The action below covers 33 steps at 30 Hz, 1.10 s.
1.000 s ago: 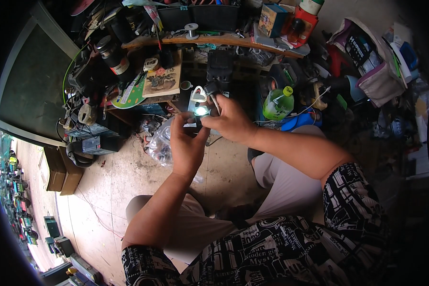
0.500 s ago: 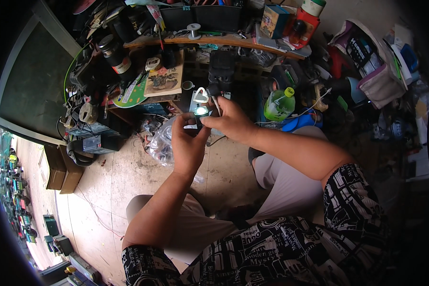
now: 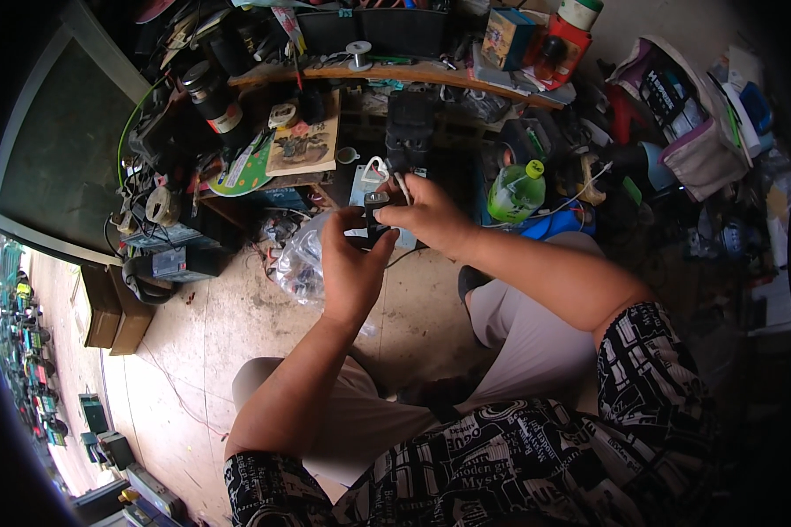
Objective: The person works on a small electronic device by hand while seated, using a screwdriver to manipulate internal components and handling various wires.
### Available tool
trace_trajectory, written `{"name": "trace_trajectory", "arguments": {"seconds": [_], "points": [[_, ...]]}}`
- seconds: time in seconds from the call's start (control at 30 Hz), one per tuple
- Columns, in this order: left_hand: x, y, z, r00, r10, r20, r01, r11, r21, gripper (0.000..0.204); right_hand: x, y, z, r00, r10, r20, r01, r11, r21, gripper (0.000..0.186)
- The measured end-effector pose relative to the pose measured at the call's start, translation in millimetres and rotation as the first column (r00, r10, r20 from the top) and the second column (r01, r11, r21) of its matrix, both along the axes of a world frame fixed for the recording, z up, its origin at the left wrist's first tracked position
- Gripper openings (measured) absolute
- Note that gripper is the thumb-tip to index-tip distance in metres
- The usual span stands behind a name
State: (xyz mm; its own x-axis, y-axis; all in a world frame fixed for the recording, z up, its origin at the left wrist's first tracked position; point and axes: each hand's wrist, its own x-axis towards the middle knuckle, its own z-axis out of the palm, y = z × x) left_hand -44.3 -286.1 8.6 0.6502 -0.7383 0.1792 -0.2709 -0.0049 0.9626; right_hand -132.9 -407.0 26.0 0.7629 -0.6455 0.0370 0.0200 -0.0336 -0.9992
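A small black light (image 3: pixel 377 201) with a clear, squarish lens sits between my hands in front of me. My left hand (image 3: pixel 351 268) grips it from the left and below, thumb and fingers around its body. From the right, my right hand (image 3: pixel 432 218) pinches the upper part of the same light with its thumb. A white cable (image 3: pixel 402 186) runs up out of my right hand's fingers, and a looped white cord (image 3: pixel 374 170) lies just beyond. The light's lower body is partly hidden by my fingers.
Beyond my hands, a cluttered wooden shelf (image 3: pixel 431 75) holds a wire spool (image 3: pixel 358 56). A green bottle (image 3: pixel 516 193) stands to the right, a book (image 3: pixel 304 145) lies at the left. Below it is a clear plastic bag (image 3: pixel 301 263). Cardboard (image 3: pixel 127 321) leans near the doorway.
The light's lens was glowing brightly and is now dark. My left hand has shifted slightly right, and the light is tilted a little differently.
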Motion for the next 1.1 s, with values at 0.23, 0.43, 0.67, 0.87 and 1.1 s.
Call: {"name": "trace_trajectory", "arguments": {"seconds": [0.23, 0.43, 0.67, 0.87, 1.1], "points": [[15, 0, 12, 0.959, 0.042, -0.280, -0.049, 0.999, -0.016, 0.028, -5, -12, 24, 0.997, 0.052, -0.048, -0.044, 0.986, 0.158, 0.030], [32, 6, 34, 0.639, -0.057, -0.767, -0.052, 0.992, -0.117, 0.017, -13, -27, 35, 0.998, -0.067, -0.017, 0.069, 0.981, 0.181, 0.023], [34, 9, 34, 0.418, -0.208, -0.884, 0.031, 0.976, -0.215, 0.020, -14, -24, 32, 0.997, 0.041, -0.058, -0.019, 0.940, 0.341, 0.022], [27, 8, 30, 0.381, -0.263, -0.886, 0.131, 0.964, -0.229, 0.023, -17, -17, 41, 0.994, 0.106, -0.023, -0.091, 0.931, 0.352, 0.023], [23, 6, 32, 0.363, -0.283, -0.888, 0.144, 0.958, -0.246, 0.025, -17, -18, 37, 0.993, 0.115, 0.005, -0.109, 0.929, 0.354, 0.024]]}}
